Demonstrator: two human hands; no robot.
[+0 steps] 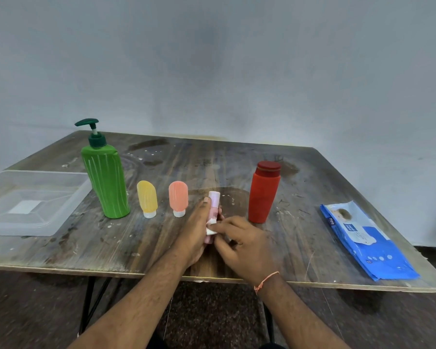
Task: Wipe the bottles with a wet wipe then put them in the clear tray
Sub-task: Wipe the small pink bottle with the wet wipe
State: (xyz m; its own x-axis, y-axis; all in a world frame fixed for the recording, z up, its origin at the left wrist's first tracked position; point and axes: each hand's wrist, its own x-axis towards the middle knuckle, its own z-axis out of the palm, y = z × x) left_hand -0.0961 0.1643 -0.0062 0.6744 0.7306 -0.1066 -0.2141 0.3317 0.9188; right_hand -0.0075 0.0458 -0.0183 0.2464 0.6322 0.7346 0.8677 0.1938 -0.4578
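My left hand (195, 230) grips a slim pink bottle (214, 201) upright over the table's middle. My right hand (239, 244) pinches a small white wet wipe (210, 229) against the bottle's lower part. A tall green pump bottle (106, 182), a yellow squeeze bottle (147, 199), a peach squeeze bottle (178, 199) and a red bottle (263, 195) stand in a row on the table. The clear tray (0, 226) lies at the left edge with no bottle in it.
A blue pack of wet wipes (363, 240) lies at the table's right edge. The worn wooden table (111, 243) has its front edge just below my wrists. A grey wall stands behind the table.
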